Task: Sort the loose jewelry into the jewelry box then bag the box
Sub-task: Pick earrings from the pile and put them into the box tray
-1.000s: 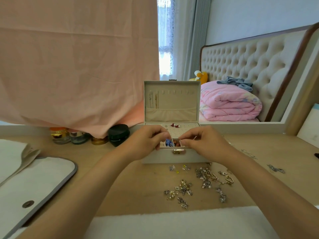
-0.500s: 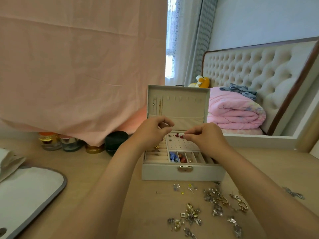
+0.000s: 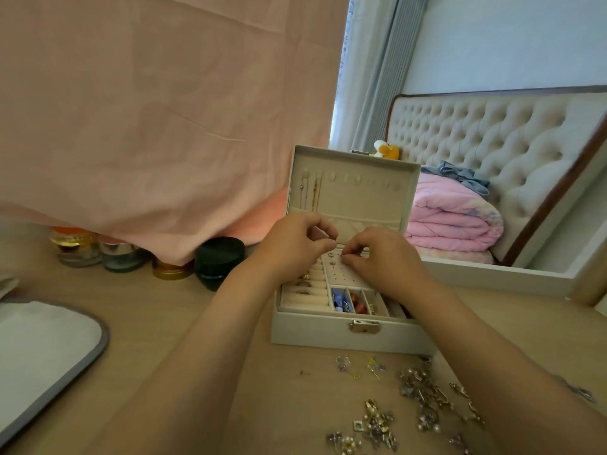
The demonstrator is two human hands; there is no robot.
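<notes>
Pinching blurred bits (image 3: 341, 256), left hand (image 3: 295, 246), right hand (image 3: 382, 259)

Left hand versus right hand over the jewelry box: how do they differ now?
The left hand is higher than the right hand. The left hand's fingers sit before the lid; the right hand's fingers are at the perforated earring panel. Each pinches a tiny piece over the open jewelry box.

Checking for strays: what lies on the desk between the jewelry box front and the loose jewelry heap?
Head view: a few small earrings on otherwise bare desk.
</notes>
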